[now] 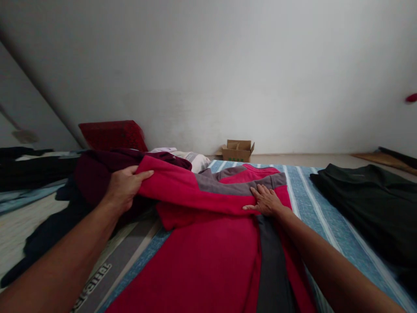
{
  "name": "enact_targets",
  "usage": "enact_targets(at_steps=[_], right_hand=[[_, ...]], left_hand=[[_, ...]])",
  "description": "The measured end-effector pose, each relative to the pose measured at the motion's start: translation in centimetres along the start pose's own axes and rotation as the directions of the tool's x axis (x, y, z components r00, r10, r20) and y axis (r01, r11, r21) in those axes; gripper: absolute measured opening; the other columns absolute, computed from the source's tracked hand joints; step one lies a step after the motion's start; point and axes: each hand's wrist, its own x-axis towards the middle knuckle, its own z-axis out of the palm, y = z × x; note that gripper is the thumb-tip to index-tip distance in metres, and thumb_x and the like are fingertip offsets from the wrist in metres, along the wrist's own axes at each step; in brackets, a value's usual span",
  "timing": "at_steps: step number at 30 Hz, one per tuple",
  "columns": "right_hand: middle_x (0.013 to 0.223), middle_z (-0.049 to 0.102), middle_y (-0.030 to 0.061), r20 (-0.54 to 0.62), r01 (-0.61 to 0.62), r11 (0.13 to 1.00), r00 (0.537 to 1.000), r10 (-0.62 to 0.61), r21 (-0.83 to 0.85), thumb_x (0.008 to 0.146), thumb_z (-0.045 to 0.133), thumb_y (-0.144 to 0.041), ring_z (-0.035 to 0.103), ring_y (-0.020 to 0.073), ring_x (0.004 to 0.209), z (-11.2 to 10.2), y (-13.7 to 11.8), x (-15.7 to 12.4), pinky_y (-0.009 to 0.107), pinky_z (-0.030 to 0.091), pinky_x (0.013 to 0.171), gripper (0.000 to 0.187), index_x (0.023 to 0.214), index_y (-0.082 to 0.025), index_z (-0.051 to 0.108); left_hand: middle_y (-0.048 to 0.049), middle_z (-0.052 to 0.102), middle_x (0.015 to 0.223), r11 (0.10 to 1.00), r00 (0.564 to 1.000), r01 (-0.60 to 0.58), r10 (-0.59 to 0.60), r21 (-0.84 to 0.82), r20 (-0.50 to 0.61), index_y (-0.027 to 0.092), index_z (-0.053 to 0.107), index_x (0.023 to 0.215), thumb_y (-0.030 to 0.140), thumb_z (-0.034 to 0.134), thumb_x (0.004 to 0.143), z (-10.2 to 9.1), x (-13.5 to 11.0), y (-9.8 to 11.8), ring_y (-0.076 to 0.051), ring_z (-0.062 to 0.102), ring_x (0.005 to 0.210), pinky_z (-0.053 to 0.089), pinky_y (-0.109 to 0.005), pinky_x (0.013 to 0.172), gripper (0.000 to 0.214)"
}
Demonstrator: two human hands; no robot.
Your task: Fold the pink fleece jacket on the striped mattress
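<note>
A red jacket with grey panels lies spread over a blue and white striped sheet. My left hand grips the end of one sleeve, thumb on top, and holds it out to the left, raised a little. That sleeve stretches across the upper part of the jacket. On the grey and red cloth near the shoulder rests my right hand, pressed flat with its fingers spread. Maroon clothing lies just behind and beside my left hand.
Folded black clothing lies at the right. Dark garments are heaped at the far left. Against the wall stand a red box and an open cardboard box. A pale patterned bundle sits behind the maroon clothing.
</note>
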Motion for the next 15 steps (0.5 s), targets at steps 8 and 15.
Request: enact_targets(at_steps=[8,15], right_hand=[[0.147,0.022,0.0211,0.018,-0.044,0.999,0.999,0.044,0.0,0.067,0.029,-0.085,0.017,0.0358,0.135,-0.6,-0.8,-0.1,0.052,0.015,0.103,0.104,0.144,-0.016,0.024],[0.148,0.02,0.0223,0.051,-0.042,0.998,0.998,0.04,0.038,0.066,0.034,-0.085,0.016,0.037,0.135,-1.7,-1.0,-0.3,0.055,0.015,0.103,0.106,0.144,-0.014,0.024]], left_hand=[[0.0053,0.061,0.065,0.956,0.964,-0.265,0.265,-0.123,-0.014,0.01,0.068,0.088,0.028,0.071,0.057,2.4,-1.2,7.5,-0.008,0.048,0.056,0.038,-0.02,0.054,0.037],[0.0066,0.05,0.056,0.872,0.871,-0.484,0.488,-0.076,0.048,0.007,0.068,0.082,0.024,0.065,0.065,5.1,-5.4,13.9,-0.005,0.04,0.047,0.029,-0.016,0.044,0.024]])
